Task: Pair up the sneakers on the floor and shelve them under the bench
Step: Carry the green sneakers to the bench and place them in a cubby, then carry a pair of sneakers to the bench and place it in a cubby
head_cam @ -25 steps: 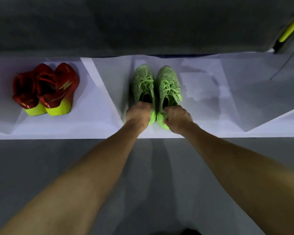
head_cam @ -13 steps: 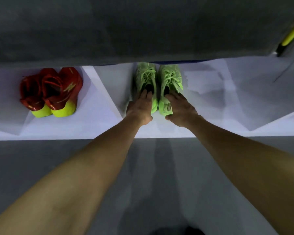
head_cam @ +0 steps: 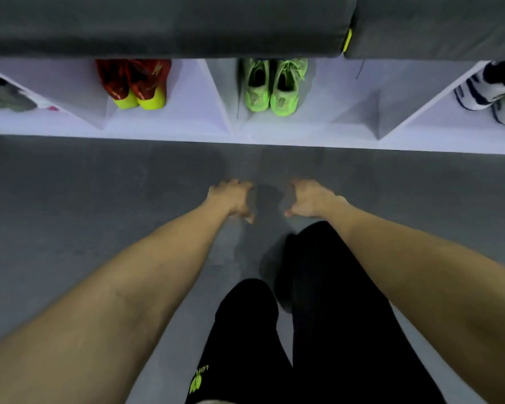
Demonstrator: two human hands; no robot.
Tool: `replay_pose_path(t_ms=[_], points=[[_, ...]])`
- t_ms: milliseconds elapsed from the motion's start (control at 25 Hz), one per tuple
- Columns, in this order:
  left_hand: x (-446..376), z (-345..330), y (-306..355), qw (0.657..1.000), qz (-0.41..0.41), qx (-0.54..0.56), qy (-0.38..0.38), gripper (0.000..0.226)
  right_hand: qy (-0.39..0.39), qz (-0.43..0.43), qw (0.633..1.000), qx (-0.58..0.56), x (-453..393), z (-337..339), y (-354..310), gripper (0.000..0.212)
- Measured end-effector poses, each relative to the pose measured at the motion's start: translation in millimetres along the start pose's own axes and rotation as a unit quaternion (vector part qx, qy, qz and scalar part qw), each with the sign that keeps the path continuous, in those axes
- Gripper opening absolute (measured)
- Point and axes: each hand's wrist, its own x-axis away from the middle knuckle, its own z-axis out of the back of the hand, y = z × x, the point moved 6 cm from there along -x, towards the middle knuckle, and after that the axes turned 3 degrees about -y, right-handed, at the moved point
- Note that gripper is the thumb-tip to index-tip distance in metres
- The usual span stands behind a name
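A pair of light green sneakers (head_cam: 270,86) stands side by side, heels toward me, in the middle compartment of the white shelf (head_cam: 245,134) under the dark grey bench (head_cam: 169,24). To its left, a red pair with yellow heels (head_cam: 134,83) fills another compartment. My left hand (head_cam: 231,198) and my right hand (head_cam: 309,199) hang over the grey floor, well in front of the shelf, with fingers loosely curled and nothing in them.
A grey sneaker (head_cam: 6,96) shows in the far left compartment and a white and navy pair (head_cam: 490,91) at the far right. Slanted white dividers separate the compartments. My legs in black trousers (head_cam: 318,316) fill the lower middle.
Both hands have let go of the green sneakers and drawn back from the shelf to above the floor. The view has pulled back and shows more compartments and my legs.
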Motion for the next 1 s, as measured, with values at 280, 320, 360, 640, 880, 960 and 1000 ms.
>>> replay_pose_path(t_ms=[280,320,360,640,880,960,1000], points=[[221.5,61.4,9.8,0.994,0.015,0.097,-0.039,0.087,-0.057,0.017,0.998,-0.025,197.2,68.7,-61.5,0.063],[248.9,73.1,9.1,0.991,0.02,0.125,-0.037,0.085,-0.066,0.022,0.997,-0.022,221.1,81.0,-70.0,0.064],[272.4,84.8,7.8,0.987,0.025,0.153,-0.035,0.084,-0.067,0.026,0.997,-0.013,242.2,96.2,-79.9,0.064],[406.0,119.7,-31.3,0.937,0.12,0.329,0.01,0.08,-0.083,0.082,0.986,0.118,337.1,167.5,-151.5,0.056],[447.8,65.9,-81.7,0.865,0.221,0.451,0.027,0.082,-0.125,0.138,0.961,0.203,330.8,148.6,-220.0,0.045],[460.3,48.1,-97.5,0.838,0.242,0.487,0.032,0.079,-0.141,0.153,0.957,0.203,325.6,139.8,-249.2,0.045],[465.8,40.5,-105.4,0.825,0.25,0.505,0.035,0.077,-0.148,0.162,0.955,0.201,324.6,136.5,-264.0,0.045]])
